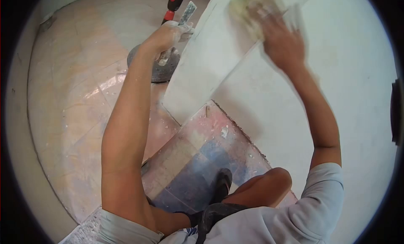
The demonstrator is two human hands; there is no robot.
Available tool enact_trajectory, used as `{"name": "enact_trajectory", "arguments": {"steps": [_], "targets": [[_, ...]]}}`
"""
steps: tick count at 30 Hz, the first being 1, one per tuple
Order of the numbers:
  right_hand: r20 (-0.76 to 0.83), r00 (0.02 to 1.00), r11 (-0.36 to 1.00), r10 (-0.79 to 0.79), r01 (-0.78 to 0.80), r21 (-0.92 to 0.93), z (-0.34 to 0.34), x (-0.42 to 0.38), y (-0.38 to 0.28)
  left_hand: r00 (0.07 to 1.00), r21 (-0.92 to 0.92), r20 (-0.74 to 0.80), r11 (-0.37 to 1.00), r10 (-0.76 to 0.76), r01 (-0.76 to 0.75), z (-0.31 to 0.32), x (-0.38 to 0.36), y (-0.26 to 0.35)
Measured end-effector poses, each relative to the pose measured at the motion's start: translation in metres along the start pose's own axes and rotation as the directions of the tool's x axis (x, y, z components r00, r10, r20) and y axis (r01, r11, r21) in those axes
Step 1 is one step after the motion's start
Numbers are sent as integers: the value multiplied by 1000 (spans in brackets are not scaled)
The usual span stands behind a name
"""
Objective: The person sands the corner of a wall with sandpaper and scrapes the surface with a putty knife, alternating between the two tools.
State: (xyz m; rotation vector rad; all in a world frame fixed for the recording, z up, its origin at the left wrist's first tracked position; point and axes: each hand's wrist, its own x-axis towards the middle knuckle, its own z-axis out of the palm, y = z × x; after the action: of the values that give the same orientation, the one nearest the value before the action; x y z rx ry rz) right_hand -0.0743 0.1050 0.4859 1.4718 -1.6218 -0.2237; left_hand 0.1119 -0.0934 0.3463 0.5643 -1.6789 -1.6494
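My right hand [283,44], smeared by motion, presses a yellowish sponge [244,15] against the white wall [320,105] near a corner edge. The fingers lie over the sponge, and their outlines are blurred. My left hand [171,34], dusted with white, is closed around what looks like a putty knife [188,13]. Its speckled end sticks up past the fingers; the rest is mostly covered by the hand. Just behind this hand is a drywall sander [154,69] with a round dark head, and its red and black handle [173,3] rises above.
A dusty plastic sheet [80,101] covers the floor at left. Tiles [185,172] spotted with white crumbs lie around my feet [223,179]. The wall's lower edge [240,130] is rough. A dark object [395,111] shows at the far right.
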Motion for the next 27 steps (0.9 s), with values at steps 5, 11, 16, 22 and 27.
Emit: {"name": "enact_trajectory", "arguments": {"steps": [5,11,16,22,27], "targets": [[-280,958,993,-52,19,-118,11,-7,0,998,27,43,999,36,-38,-8,7,-5],[-93,817,807,-569,577,124,89,-78,-83,991,-11,132,1000,-27,29,-9,5,-6],[-183,979,983,-93,119,137,0,8,27,994,59,83,996,-72,67,-5,5,-4],[-149,847,853,-510,520,36,58,-65,-34,996,-10,80,1000,-26,27,-5,1,-2],[-337,936,985,-104,144,98,15,-15,20,987,199,51,970,-153,140,-6,-4,7]]}}
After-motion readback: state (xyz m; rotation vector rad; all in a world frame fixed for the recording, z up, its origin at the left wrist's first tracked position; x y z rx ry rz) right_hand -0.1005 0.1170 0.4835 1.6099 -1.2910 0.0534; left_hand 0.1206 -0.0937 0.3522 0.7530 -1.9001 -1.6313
